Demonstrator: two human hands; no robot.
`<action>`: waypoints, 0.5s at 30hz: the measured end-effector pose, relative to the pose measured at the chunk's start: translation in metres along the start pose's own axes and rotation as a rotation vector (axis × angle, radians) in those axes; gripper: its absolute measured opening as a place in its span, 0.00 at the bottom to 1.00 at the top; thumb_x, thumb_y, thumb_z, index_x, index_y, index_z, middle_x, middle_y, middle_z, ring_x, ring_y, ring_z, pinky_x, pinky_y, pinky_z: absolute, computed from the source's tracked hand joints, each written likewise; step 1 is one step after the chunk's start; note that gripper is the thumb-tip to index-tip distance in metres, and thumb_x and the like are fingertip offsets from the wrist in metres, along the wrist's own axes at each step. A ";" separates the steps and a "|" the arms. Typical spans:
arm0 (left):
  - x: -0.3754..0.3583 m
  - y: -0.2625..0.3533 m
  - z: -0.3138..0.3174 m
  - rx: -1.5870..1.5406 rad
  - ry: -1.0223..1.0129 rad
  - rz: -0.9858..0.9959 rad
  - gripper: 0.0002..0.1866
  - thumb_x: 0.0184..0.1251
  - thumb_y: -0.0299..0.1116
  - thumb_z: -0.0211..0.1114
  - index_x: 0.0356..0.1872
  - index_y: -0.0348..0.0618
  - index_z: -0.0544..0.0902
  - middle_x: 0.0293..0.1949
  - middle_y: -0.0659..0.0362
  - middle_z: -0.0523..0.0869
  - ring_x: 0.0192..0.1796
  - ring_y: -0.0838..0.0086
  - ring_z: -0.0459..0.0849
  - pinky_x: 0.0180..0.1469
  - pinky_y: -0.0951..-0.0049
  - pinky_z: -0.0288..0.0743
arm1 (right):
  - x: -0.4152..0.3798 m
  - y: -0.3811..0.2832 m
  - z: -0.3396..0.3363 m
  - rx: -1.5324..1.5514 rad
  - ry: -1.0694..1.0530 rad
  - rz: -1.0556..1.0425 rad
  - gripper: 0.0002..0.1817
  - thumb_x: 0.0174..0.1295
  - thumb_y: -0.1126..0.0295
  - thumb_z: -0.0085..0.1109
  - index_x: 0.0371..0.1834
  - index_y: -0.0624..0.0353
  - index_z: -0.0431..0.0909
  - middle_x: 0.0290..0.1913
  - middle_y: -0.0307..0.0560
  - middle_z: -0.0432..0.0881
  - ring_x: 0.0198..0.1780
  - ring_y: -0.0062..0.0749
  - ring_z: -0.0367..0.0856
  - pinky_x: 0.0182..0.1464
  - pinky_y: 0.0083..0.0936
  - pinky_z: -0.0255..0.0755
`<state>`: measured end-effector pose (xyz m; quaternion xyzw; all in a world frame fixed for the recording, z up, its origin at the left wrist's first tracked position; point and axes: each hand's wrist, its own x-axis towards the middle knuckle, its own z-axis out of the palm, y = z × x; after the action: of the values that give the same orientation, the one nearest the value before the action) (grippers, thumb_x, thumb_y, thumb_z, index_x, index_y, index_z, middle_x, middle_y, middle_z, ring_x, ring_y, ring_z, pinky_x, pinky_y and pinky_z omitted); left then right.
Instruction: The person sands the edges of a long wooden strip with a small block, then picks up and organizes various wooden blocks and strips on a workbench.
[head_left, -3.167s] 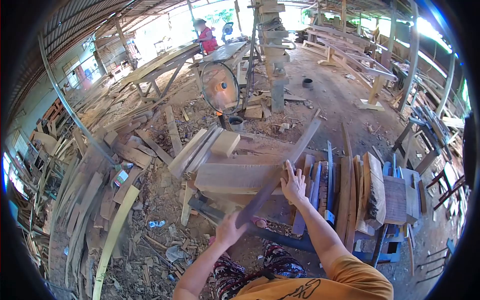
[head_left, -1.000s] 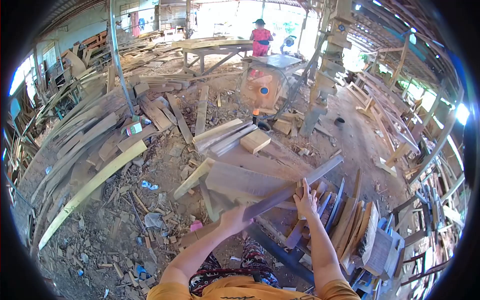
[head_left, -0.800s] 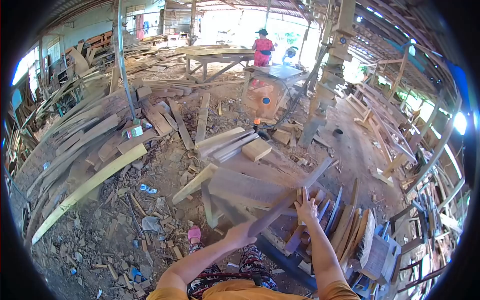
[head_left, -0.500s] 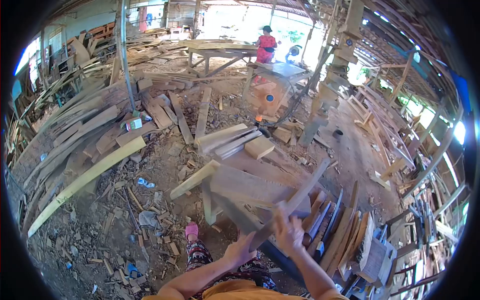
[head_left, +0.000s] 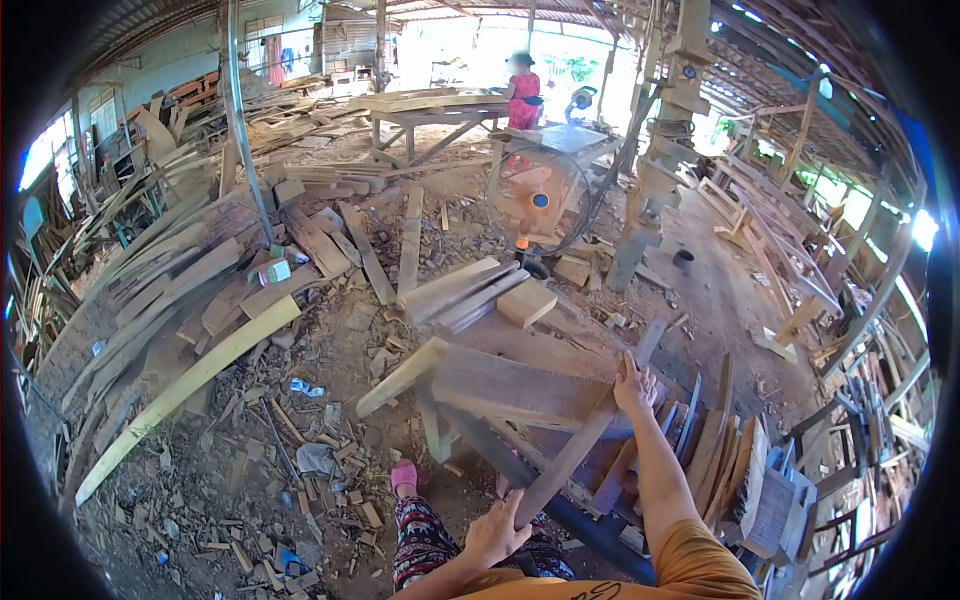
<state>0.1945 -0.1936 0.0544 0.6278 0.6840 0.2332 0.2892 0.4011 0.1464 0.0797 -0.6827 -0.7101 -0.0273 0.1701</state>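
My left hand (head_left: 497, 536) grips the slat's (head_left: 580, 440) near end; my right hand (head_left: 634, 382) clasps it higher up, so it slants steadily across the counter (head_left: 500, 375), beside upright offcuts (head_left: 715, 450).

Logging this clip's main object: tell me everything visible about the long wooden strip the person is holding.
The wooden strip is a long, narrow, flat slat of dull grey-brown, weathered-looking wood. It runs diagonally from the left hand near the lap up to the right hand, its far end poking past that hand. Both hands grip it. Its upper part crosses over the edge of a broad plank on the work stack.
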 end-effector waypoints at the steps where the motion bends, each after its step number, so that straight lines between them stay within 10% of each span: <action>1: -0.001 -0.001 0.001 -0.006 -0.004 0.004 0.43 0.61 0.50 0.67 0.75 0.54 0.59 0.46 0.42 0.84 0.44 0.44 0.86 0.46 0.47 0.80 | -0.007 0.003 0.001 -0.003 0.031 0.018 0.32 0.65 0.58 0.57 0.74 0.35 0.63 0.53 0.60 0.76 0.54 0.61 0.76 0.51 0.53 0.75; 9: 0.004 -0.007 -0.004 -0.073 0.060 0.088 0.40 0.59 0.44 0.69 0.71 0.51 0.62 0.44 0.41 0.83 0.42 0.43 0.86 0.44 0.46 0.81 | -0.215 -0.076 -0.067 0.146 -0.143 -0.318 0.32 0.64 0.60 0.60 0.73 0.35 0.65 0.50 0.61 0.77 0.49 0.59 0.78 0.43 0.55 0.77; 15: 0.009 -0.016 -0.001 -0.030 0.013 0.096 0.43 0.58 0.47 0.71 0.73 0.50 0.60 0.42 0.44 0.83 0.41 0.45 0.86 0.41 0.49 0.81 | -0.097 -0.040 -0.026 0.035 -0.010 -0.141 0.33 0.64 0.57 0.59 0.74 0.31 0.62 0.50 0.63 0.78 0.50 0.62 0.78 0.52 0.56 0.75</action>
<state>0.1813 -0.1858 0.0433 0.6539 0.6514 0.2613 0.2826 0.3682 0.0432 0.0845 -0.6282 -0.7575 -0.0233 0.1760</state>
